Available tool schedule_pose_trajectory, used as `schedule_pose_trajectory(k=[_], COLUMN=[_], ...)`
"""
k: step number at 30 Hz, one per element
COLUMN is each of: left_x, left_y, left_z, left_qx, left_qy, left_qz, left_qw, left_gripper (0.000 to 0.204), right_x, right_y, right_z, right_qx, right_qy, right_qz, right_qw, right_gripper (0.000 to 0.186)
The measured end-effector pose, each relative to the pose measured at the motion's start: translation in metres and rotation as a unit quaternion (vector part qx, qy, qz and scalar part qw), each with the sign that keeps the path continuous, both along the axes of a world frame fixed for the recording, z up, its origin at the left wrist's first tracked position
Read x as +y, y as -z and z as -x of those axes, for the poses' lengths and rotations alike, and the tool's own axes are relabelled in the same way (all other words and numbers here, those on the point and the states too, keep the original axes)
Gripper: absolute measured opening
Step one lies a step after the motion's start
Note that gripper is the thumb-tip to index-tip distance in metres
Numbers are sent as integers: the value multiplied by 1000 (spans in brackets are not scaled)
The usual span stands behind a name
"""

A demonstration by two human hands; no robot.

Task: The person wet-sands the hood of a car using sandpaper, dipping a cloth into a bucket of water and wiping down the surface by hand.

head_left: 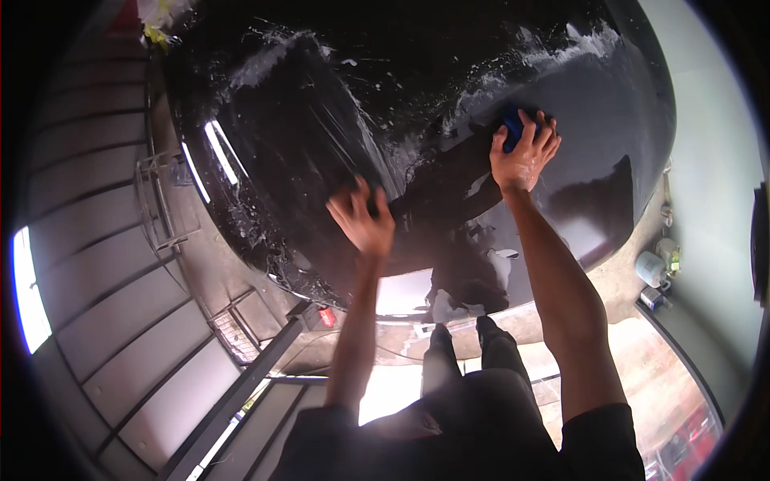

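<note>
Your right hand (525, 152) presses a blue sponge (512, 127) on the soapy black car (321, 120). Your left hand (362, 218) lies open, holding nothing. Suds could make it slip.

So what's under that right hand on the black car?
Under the right hand a blue sponge shows at the fingertips, pressed on the wet, soapy black car body. Most of the sponge is covered by the hand.
</note>
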State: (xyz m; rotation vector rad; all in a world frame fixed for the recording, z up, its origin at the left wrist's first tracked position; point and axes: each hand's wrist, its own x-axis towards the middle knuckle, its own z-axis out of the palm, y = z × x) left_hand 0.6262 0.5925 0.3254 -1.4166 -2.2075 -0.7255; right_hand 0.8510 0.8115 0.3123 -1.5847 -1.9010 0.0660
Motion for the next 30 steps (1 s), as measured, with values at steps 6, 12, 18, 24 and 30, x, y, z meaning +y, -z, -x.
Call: schedule_pose_trajectory(k=[6, 12, 18, 24, 30], left_x=[36, 43, -1, 93, -9], left_y=[11, -7, -8, -13, -14], left_z=[54, 35, -42, 39, -50], left_qx=[11, -7, -55, -58, -73], left_qy=[-53, -79, 10, -97, 100], left_qz=[27, 23, 21, -27, 5], left_qw=[998, 997, 998, 993, 992], left_gripper=[39, 41, 42, 35, 40], right_x=[1, 1, 3, 3, 3], right_y=[2, 6, 7, 9, 9], right_z=[0, -2, -1, -2, -2], right_qx=[-3, -5, -12, -3, -7], right_qy=[-6, -3, -11, -18, -14], right_qz=[-5, -9, -26, -32, -27], right_qw=[1000, 1000, 1000, 999, 1000], right_gripper=[55, 56, 55, 54, 53])
